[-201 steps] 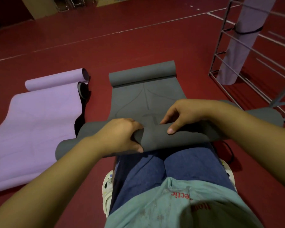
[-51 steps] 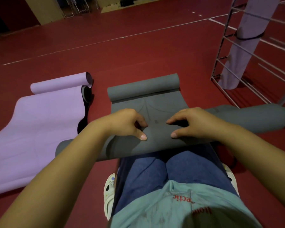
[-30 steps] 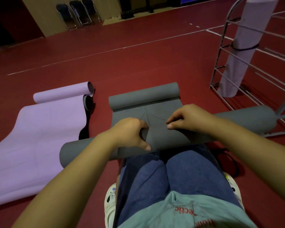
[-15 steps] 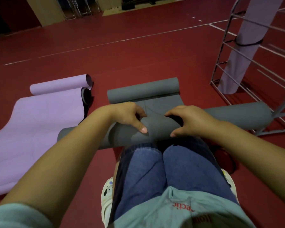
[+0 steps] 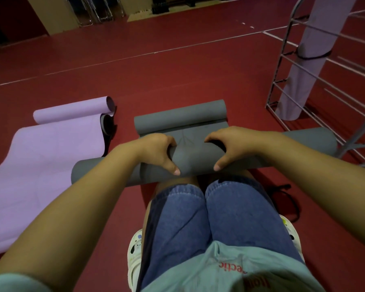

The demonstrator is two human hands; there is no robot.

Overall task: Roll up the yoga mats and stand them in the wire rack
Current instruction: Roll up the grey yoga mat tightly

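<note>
Fingers [image 5: 169, 144] curled over grey mat [image 5: 194, 159], nearly rolled; purple mat [image 5: 51, 154] lower left unrolled; one in rack [image 5: 282, 60].

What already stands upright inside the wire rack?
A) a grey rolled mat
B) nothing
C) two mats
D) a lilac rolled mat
D: one lilac rolled mat with a dark strap round it stands inside the wire rack; the grey mat lies on the floor under both hands.
</note>
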